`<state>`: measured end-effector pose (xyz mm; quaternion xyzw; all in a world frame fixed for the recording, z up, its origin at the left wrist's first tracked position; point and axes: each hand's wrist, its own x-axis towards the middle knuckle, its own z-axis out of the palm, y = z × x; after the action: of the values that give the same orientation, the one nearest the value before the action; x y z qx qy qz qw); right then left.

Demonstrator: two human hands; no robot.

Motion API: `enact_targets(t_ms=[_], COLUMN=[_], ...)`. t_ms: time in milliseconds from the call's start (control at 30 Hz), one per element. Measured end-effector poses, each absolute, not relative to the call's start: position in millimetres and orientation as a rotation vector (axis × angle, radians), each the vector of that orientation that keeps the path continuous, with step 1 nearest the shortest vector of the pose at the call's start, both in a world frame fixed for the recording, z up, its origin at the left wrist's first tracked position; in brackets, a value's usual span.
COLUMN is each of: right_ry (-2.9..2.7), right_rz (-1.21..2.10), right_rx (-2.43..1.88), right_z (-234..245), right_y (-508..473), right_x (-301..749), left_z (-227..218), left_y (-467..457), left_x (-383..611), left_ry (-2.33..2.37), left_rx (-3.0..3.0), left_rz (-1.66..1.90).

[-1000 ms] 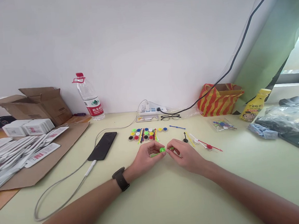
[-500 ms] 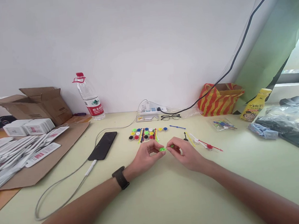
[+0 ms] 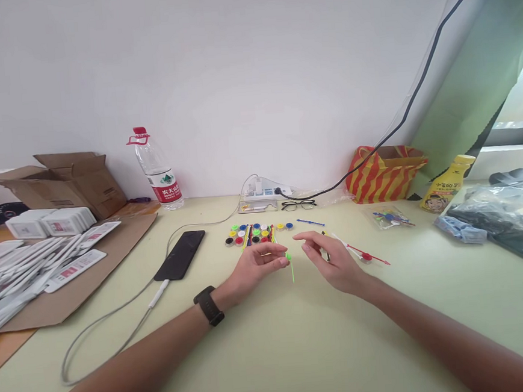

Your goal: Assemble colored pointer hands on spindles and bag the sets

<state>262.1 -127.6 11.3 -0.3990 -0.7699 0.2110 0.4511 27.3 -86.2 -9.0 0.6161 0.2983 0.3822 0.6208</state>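
My left hand [image 3: 254,266], with a dark watch on its wrist, pinches the round head of a green stick piece [image 3: 290,265], whose thin stem hangs down above the table. Just to the right, my right hand [image 3: 327,258] floats with its fingers spread and nothing in them. Behind both hands lies a cluster of small coloured caps and sticks [image 3: 254,234]. Beyond the right hand lie a black pin [image 3: 324,235], a white stick and a red stick piece [image 3: 368,256] on the table, with a blue stick [image 3: 309,222] farther back.
A black phone [image 3: 180,254] on a white cable lies at the left. At the back stand a water bottle [image 3: 157,170], a power strip [image 3: 264,194], glasses [image 3: 297,205] and a striped bag [image 3: 384,173]. Cardboard and white packets [image 3: 31,262] crowd the left edge; plastic bags [image 3: 498,210] fill the right.
My right hand has let go of the green piece and opened. The left hand has lifted the piece slightly, and the stem has swung from lying sideways to hanging down.
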Motion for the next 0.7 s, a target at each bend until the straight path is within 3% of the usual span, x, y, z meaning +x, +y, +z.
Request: enact_targets(t_ms=[333,500,700], right_ry=[-1.963,-1.907,-1.766], right_rz=[0.665,0.994,0.953], right_rx=[-0.986,-0.913,-0.996], right_z=[7.0,14.7,23.5], right_y=[-129.4,-120.1,-120.6], right_x=[267.2,279.2,274.4], left_z=[-4.6,-6.0,-9.1], left_y=[-85.7,-84.2,-81.7], left_x=[27.9,27.9,27.3], left_ry=[0.709,0.723,0.737], left_rx=[1.352,1.336,1.356], left_rz=[0.938,0.975,0.977])
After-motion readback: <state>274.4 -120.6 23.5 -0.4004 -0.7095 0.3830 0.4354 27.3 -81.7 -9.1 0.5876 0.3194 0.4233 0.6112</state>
